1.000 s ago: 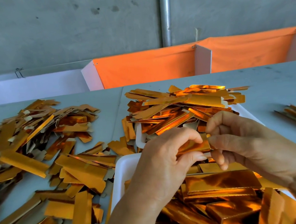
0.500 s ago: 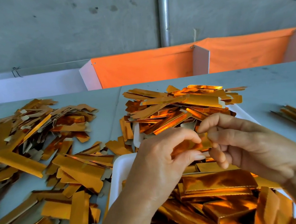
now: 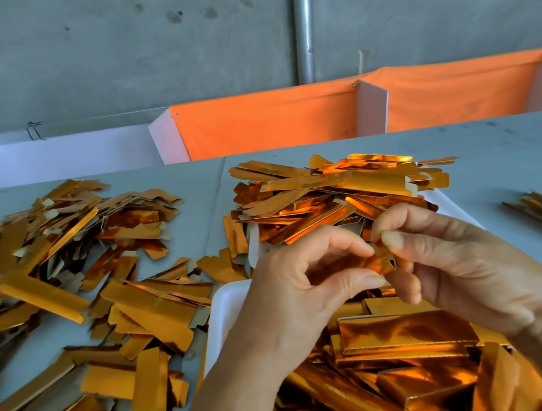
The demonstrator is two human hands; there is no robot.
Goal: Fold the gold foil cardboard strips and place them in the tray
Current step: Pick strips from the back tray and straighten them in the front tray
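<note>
While both hands (image 3: 374, 271) pinch it, strip (image 3: 378, 260) lying left-right, above tray (image 3: 223, 310)

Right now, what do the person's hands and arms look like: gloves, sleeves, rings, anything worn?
Both are bare. The left hand and right hand have no gloves or visible rings, the forearms show no sleeves, watch or bracelet, and the fingers have short, unpainted nails.
</note>
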